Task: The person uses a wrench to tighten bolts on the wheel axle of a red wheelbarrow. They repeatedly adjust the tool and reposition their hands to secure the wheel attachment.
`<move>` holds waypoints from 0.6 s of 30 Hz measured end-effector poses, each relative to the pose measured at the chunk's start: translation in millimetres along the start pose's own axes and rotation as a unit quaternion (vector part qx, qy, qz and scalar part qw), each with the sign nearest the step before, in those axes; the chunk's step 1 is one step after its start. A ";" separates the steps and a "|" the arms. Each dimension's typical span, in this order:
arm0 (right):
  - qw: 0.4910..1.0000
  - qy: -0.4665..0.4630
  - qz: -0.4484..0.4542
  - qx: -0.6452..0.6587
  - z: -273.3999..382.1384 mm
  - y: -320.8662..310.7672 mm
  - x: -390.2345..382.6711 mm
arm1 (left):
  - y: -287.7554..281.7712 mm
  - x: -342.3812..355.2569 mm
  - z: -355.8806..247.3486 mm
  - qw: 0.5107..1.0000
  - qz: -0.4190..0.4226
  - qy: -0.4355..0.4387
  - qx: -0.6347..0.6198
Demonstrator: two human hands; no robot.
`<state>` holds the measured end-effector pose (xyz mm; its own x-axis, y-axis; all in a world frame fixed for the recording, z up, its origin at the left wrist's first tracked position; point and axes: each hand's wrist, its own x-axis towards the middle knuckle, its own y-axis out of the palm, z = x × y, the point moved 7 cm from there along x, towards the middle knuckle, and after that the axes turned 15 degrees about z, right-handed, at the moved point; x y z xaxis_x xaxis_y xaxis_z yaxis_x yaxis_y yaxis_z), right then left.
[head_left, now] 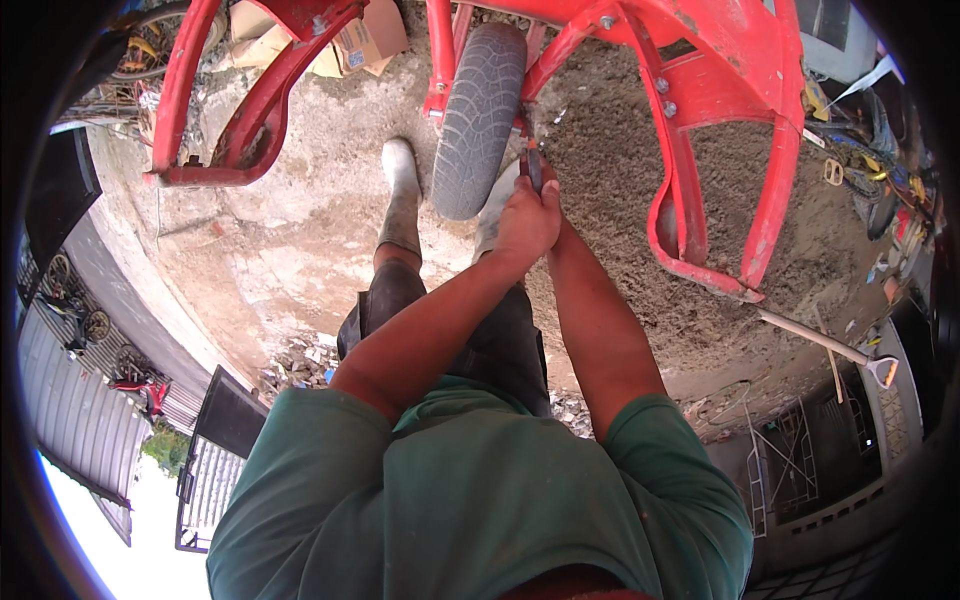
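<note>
Red frame: we stand under it, ahead of us.
Tyre: long axis runs away from us, left of the tool.
Hands: both clasped together, left over right.
Dark tool: gripped, pointing at the wheel hub.

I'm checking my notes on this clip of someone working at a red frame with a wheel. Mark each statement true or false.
1. Both hands are closed together on one dark tool. True: the left hand and right hand clasp the dark tool beside the tyre.
2. The frame is blue. False: the frame is red.
3. The person wears a green shirt. True: the green shirt fills the lower picture.
4. The tyre lies flat on the ground, away from the frame. False: it stands upright within the frame.
5. The person is barefoot. False: a pale boot shows on the ground.
</note>
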<state>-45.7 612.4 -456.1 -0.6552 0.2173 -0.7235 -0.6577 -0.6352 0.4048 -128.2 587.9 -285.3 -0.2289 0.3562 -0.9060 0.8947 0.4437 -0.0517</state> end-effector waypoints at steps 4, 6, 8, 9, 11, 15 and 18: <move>0.999 0.025 -0.007 -0.031 13.9 2.0 -5.8 | -2.1 5.2 5.3 1.000 -0.008 0.004 -0.012; 0.982 0.053 -0.015 -0.178 34.9 0.6 -10.7 | -4.7 4.8 4.1 0.999 -0.025 0.032 -0.023; 0.948 0.076 -0.029 -0.309 50.2 -1.3 -11.5 | -6.8 6.9 5.6 0.999 -0.025 0.042 -0.022; 0.931 0.090 -0.038 -0.353 55.9 -1.6 -12.5 | -9.1 7.8 7.2 0.998 -0.025 0.046 -0.021; 0.922 0.123 -0.069 -0.360 65.5 0.0 -14.4 | -13.9 11.5 19.0 0.997 -0.025 0.052 -0.045; 0.827 0.127 -0.082 -0.541 95.3 6.4 -20.2 | -27.0 11.4 37.7 0.991 0.020 0.017 -0.134; 0.874 0.084 -0.054 -0.475 87.5 -13.5 -10.9 | -17.4 5.9 23.5 0.990 0.033 -0.009 -0.140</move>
<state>-62.2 683.5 -404.8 -0.4915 0.2525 -0.8335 -0.0540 -0.9641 -0.2602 -136.1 562.9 -299.6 -0.1645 0.3778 -0.9112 0.7655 0.6314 0.1236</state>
